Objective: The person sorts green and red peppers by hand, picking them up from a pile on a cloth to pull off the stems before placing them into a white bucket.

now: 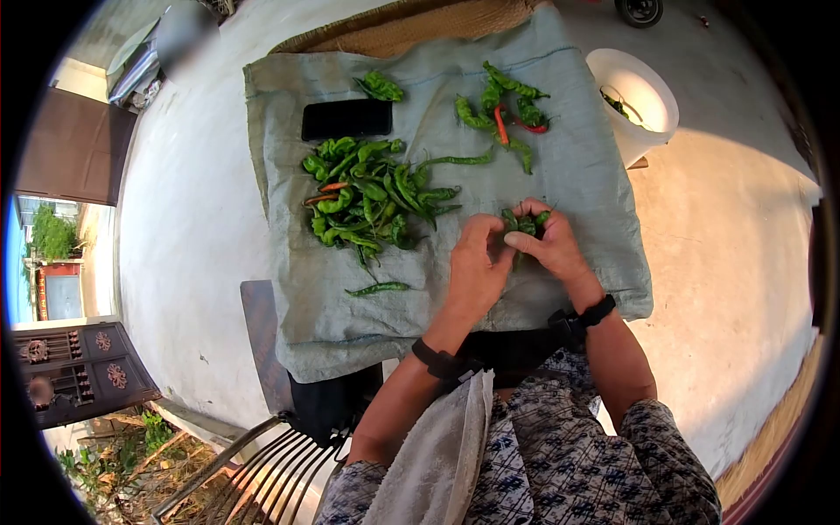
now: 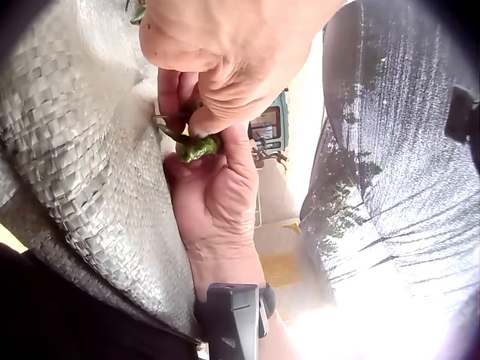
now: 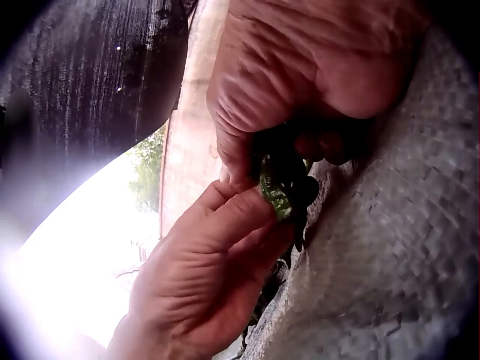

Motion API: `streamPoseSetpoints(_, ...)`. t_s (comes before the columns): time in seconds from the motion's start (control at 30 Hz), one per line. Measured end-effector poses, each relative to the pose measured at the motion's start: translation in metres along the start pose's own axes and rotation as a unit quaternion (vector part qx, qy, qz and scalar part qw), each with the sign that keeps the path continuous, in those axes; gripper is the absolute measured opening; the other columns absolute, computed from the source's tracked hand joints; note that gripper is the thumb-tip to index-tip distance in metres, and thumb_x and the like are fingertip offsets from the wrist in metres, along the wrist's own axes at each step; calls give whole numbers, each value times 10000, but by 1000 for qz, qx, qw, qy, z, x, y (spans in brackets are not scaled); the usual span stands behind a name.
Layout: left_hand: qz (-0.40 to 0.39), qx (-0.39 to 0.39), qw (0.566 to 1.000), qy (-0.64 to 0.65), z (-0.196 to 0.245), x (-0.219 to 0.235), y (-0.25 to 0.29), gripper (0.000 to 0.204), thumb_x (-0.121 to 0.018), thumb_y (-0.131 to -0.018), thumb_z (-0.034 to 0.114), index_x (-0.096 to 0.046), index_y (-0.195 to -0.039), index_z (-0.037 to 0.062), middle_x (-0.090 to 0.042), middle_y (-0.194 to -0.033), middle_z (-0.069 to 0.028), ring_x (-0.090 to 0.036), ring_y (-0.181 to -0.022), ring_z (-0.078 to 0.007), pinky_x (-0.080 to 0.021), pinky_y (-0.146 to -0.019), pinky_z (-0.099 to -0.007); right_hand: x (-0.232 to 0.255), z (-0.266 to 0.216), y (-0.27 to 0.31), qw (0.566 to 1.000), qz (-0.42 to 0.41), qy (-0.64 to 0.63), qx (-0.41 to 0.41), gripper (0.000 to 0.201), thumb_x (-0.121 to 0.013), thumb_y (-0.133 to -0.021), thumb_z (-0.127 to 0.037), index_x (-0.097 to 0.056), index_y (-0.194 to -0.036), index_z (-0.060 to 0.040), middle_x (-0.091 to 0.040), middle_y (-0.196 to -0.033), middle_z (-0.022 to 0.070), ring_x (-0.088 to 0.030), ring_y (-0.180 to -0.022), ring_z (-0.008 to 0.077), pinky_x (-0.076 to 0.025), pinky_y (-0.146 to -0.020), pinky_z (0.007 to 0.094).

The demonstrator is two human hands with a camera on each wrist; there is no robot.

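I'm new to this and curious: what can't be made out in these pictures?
Held green peppers: head view; the left hand and right hand partly cover them, so they can't be counted.
Pile of peppers: head view; upper ones hide those beneath.
White bucket: head view; its near wall hides part of the inside.
Wheel: head view; cut off by the top edge.
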State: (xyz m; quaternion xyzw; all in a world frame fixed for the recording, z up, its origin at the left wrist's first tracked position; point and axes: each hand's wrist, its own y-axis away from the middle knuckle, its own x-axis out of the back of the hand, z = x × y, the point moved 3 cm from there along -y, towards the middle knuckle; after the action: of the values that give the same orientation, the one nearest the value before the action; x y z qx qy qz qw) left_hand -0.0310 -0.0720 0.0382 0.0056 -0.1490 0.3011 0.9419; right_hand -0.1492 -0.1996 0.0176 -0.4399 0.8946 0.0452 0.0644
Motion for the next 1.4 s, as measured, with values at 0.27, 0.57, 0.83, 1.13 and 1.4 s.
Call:
streamPoseSetpoints(0.27, -32, -51, 998, -16, 21, 27, 11, 276, -742, -922, -56, -671, -1177, 22, -723, -1072, -93, -738, -941, -223, -575, -784, -349, 3, -6, 0, 1000, 14, -11, -13, 260, -842, -914, -97, -672, -1094, -17, -645, -1027, -43, -571, -957, 47, -501, -846, 242)
streamPoseSetpoints(0.57, 30, -68, 942, -328, 21, 133, 54, 268, -637, -931, -45, -671, -1181, 43, -681, -1110, -149, -684, -1012, -373, -552, -837, -482, -4, -6, -1, 999, 3, 44, -6, 233, -809, -925, -83, -663, -1085, 4, -672, -1027, -4, -598, -961, 79, -505, -886, 271)
streamPoseSetpoints(0.83, 14, -73, 869, -490, -13, 160, 72, 315, -692, -878, 28, -694, -1189, 81, -655, -1111, -107, -655, -1040, -334, -524, -850, -439, -4, -4, -3, 999, -5, 43, -27, 213, -765, -907, -89, -662, -1072, -2, -714, -1027, 30, -628, -963, 87, -515, -887, 280)
streamPoseSetpoints(1.13, 31, -78, 899, -431, -2, 171, 64, 232, -723, -858, 16, -654, -1066, 92, -612, -1041, -95, -658, -1000, -335, -540, -824, -441, -3, -6, -3, 998, 3, 67, -14, 225, -772, -901, -112, -662, -1065, -5, -688, -1003, 10, -606, -939, 86, -498, -869, 273)
streamPoseSetpoints(1.4, 83, 13, 990, -113, 48, 152, 40, 256, -804, -925, -10, -605, -1075, 51, -644, -943, -62, -654, -745, -160, -526, -655, -307, -1, -11, 0, 997, 0, 69, -40, 210, -782, -895, -114, -654, -1040, -30, -665, -987, -25, -579, -918, 68, -485, -839, 257)
